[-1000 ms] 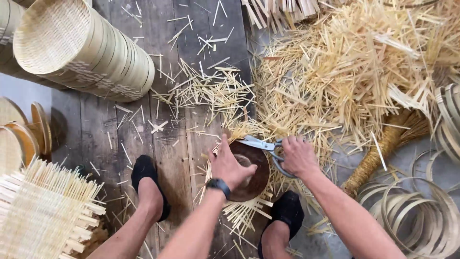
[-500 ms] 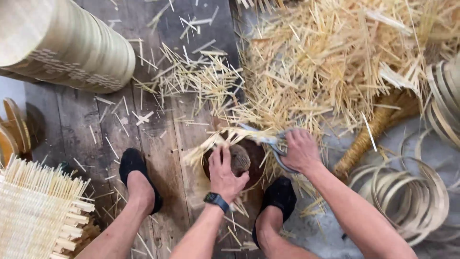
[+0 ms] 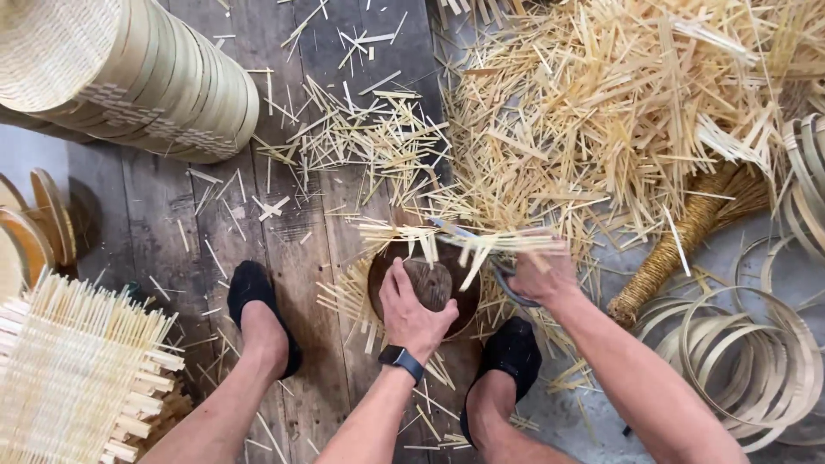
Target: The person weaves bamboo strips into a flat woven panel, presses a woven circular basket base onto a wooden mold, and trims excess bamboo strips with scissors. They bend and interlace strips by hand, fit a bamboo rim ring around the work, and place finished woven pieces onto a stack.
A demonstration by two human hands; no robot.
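- Two bare hands work over a round woven bamboo piece [image 3: 430, 288] that sits between the person's feet; the left hand [image 3: 412, 309] lies flat on top, fingers pressed down on it, judged to pin it steady for trimming
- Right hand [image 3: 537, 277], just right of the pinned piece, is closed around the handles of a pair of scissors [image 3: 494, 266]; the blades point left along the piece's far rim, where loose strip ends [image 3: 464, 242] stick out; whether the blades are apart or closed cannot be told through the blur
- Black wristwatch [image 3: 401, 359] sits on the left wrist, nearer the camera than the grip
- Beyond the grip lies a heap of bamboo offcuts [image 3: 619, 112]; far left of it, a stack of round bamboo trays [image 3: 146, 77] on its side; near left, a square woven mat [image 3: 73, 378]; right, bamboo hoops [image 3: 748, 361] and a broom [image 3: 687, 232]
- Compared with the view half a second earlier, the left hand remains on the piece, the scissors have reached further left along the rim, and the camera has shifted slightly
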